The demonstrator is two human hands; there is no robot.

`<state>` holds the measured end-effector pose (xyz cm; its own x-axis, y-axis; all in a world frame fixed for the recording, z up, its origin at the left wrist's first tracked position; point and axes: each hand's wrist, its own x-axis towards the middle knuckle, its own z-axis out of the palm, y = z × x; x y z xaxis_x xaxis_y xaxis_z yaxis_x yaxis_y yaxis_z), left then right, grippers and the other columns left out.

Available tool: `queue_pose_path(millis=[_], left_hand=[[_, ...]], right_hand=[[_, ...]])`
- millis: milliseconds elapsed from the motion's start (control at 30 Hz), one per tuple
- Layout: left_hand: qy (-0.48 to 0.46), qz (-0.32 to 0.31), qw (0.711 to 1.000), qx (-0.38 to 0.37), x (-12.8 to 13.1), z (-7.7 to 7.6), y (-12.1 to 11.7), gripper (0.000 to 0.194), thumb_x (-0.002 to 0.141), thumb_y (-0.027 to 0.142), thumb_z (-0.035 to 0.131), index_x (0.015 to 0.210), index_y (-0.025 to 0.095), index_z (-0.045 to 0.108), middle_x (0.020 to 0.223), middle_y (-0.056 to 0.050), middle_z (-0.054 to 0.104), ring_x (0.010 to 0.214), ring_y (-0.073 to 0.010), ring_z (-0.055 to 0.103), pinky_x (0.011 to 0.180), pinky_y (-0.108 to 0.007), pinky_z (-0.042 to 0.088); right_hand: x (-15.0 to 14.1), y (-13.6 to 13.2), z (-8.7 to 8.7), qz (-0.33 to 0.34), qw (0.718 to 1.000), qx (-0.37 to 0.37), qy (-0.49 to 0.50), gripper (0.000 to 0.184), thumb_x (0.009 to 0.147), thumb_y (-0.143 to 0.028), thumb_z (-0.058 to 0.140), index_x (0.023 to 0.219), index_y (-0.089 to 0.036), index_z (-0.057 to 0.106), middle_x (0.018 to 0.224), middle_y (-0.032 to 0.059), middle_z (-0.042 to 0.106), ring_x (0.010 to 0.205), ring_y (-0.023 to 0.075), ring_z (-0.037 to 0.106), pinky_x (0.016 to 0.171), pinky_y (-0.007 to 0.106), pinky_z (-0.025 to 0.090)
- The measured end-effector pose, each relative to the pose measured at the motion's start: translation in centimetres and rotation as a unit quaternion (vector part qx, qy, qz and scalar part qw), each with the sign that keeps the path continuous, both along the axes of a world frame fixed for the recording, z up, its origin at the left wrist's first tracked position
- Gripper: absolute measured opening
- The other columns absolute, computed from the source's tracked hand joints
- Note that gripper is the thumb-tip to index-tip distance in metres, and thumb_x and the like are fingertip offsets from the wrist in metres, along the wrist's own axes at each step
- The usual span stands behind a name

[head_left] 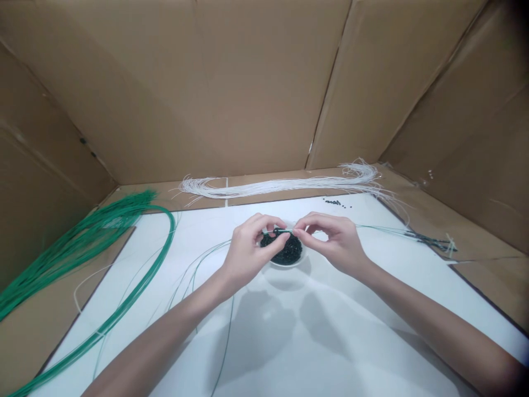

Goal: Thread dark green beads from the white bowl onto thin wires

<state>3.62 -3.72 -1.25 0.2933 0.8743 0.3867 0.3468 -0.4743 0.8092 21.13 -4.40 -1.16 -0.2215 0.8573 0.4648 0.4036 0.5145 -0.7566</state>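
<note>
"Pinching is what both of our hands are doing, near the middle of the frame. Where exactly is the work?"

"Between our fingertips, just above the white bowl (285, 266). Our right hand (330, 237) pinches a thin strand (285, 230) between thumb and fingers; our left hand (254, 240) pinches it too, beside a few dark pieces (276, 231)."

"Are those pieces on the strand already?"

"We cannot tell; they are too small, and our left fingers partly cover them. More small dark beads (288, 251) fill the bowl below."

"So which step do we have in hand?"

"We judge it to be fitting or sliding the dark pieces along the strand."

"And what does the next move call for?"

"A steady left pinch, we think, with our right fingertips keeping the strand straight, so nothing drops."

"What else lies around us?"

"A green bundle (78, 242) at the left of the frame, a white bundle (264, 188) across the upper middle, and loose dark bits (336, 203) on the white bench (372, 331), right of centre. Farther right, we see a cluster of dark-ended strands (430, 240), well apart from our hands."
</note>
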Motion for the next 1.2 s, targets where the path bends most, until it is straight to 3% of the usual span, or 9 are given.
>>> queue_pose_path(millis=[133, 200, 367, 433, 533, 800, 967, 1067, 1200], left_hand=[[-0.004, 0.029, 1.000, 0.009, -0.1, -0.2, 0.3, 0.011, 0.078, 0.026, 0.054, 0.074, 0.018, 0.060, 0.075, -0.001, 0.056, 0.064, -0.0092, 0.046, 0.054, -0.020, 0.033], [-0.011, 0.051, 0.999, 0.001, -0.2, -0.3, 0.5, 0.010, 0.077, 0.025, 0.053, 0.074, 0.018, 0.059, 0.077, -0.001, 0.057, 0.064, -0.0090, 0.046, 0.054, -0.020, 0.033], [-0.016, 0.070, 0.997, -0.042, -0.3, -0.7, 1.1, 0.012, 0.076, 0.025, 0.053, 0.074, 0.017, 0.062, 0.077, -0.001, 0.059, 0.057, -0.0077, 0.042, 0.051, -0.020, 0.032], [-0.015, 0.070, 0.996, -0.058, -0.3, -0.8, 1.2, 0.013, 0.076, 0.026, 0.054, 0.074, 0.017, 0.063, 0.077, -0.001, 0.060, 0.053, -0.0070, 0.038, 0.050, -0.021, 0.031], [-0.019, 0.068, 0.995, -0.073, -0.3, -0.9, 1.2, 0.013, 0.075, 0.026, 0.055, 0.074, 0.016, 0.064, 0.077, 0.000, 0.059, 0.051, -0.0062, 0.034, 0.049, -0.020, 0.030], [-0.037, 0.059, 0.995, -0.075, -0.4, -0.9, 1.0, 0.012, 0.073, 0.027, 0.058, 0.073, 0.016, 0.063, 0.075, 0.000, 0.058, 0.051, -0.0052, 0.034, 0.049, -0.020, 0.029], [-0.055, 0.053, 0.994, -0.078, -0.5, -0.4, 0.8, 0.013, 0.074, 0.029, 0.058, 0.073, 0.017, 0.064, 0.075, 0.000, 0.058, 0.055, -0.0065, 0.039, 0.050, -0.021, 0.029], [-0.059, 0.048, 0.994, -0.076, -0.6, -0.1, 0.6, 0.015, 0.075, 0.031, 0.058, 0.073, 0.018, 0.065, 0.075, -0.001, 0.059, 0.057, -0.0075, 0.040, 0.051, -0.022, 0.029], [-0.065, 0.043, 0.995, -0.058, -0.6, 0.2, 0.2, 0.014, 0.073, 0.031, 0.060, 0.072, 0.020, 0.067, 0.072, 0.000, 0.058, 0.056, -0.0079, 0.039, 0.051, -0.022, 0.029]], right_hand=[[0.2, 0.9, -0.5, 0.022, 0.999, -0.048, -0.013, 0.013, 0.075, -0.029, 0.058, 0.078, -0.018, 0.062, 0.078, 0.0036, 0.065, 0.068, 0.0135, 0.057, 0.060, 0.024, 0.047], [0.3, 1.8, -1.1, 0.045, 0.991, -0.089, -0.093, 0.018, 0.074, -0.028, 0.058, 0.087, -0.017, 0.063, 0.085, 0.0048, 0.066, 0.073, 0.0148, 0.059, 0.065, 0.025, 0.048], [-0.6, 3.5, -2.5, 0.106, 0.896, -0.103, -0.418, 0.016, 0.069, -0.013, 0.057, 0.081, -0.017, 0.067, 0.082, 0.0061, 0.066, 0.074, 0.0187, 0.060, 0.064, 0.025, 0.042], [-1.0, 3.6, -2.8, 0.093, 0.871, -0.098, -0.472, 0.017, 0.068, -0.008, 0.053, 0.073, -0.017, 0.067, 0.076, 0.0060, 0.066, 0.069, 0.0181, 0.060, 0.058, 0.024, 0.039], [-1.3, 3.5, -2.9, 0.068, 0.868, -0.087, -0.484, 0.021, 0.069, -0.007, 0.050, 0.071, -0.018, 0.068, 0.073, 0.0049, 0.067, 0.067, 0.0175, 0.060, 0.056, 0.023, 0.037], [-0.2, 3.6, -2.4, 0.091, 0.939, -0.060, -0.325, 0.021, 0.078, -0.016, 0.050, 0.081, -0.020, 0.071, 0.078, 0.0030, 0.068, 0.067, 0.0132, 0.060, 0.064, 0.023, 0.042], [0.3, 2.6, -1.4, 0.041, 0.991, -0.090, -0.094, 0.013, 0.073, -0.027, 0.062, 0.076, -0.018, 0.070, 0.074, 0.0032, 0.068, 0.064, 0.0128, 0.058, 0.060, 0.024, 0.044], [0.5, 2.0, -1.2, 0.027, 0.994, -0.088, 0.058, 0.014, 0.067, -0.030, 0.067, 0.074, -0.018, 0.070, 0.074, 0.0040, 0.067, 0.067, 0.0143, 0.059, 0.059, 0.025, 0.046], [0.5, 1.5, -0.9, 0.022, 0.983, -0.091, 0.158, 0.009, 0.064, -0.023, 0.070, 0.072, -0.020, 0.071, 0.071, 0.0028, 0.066, 0.063, 0.0124, 0.058, 0.054, 0.024, 0.047]])
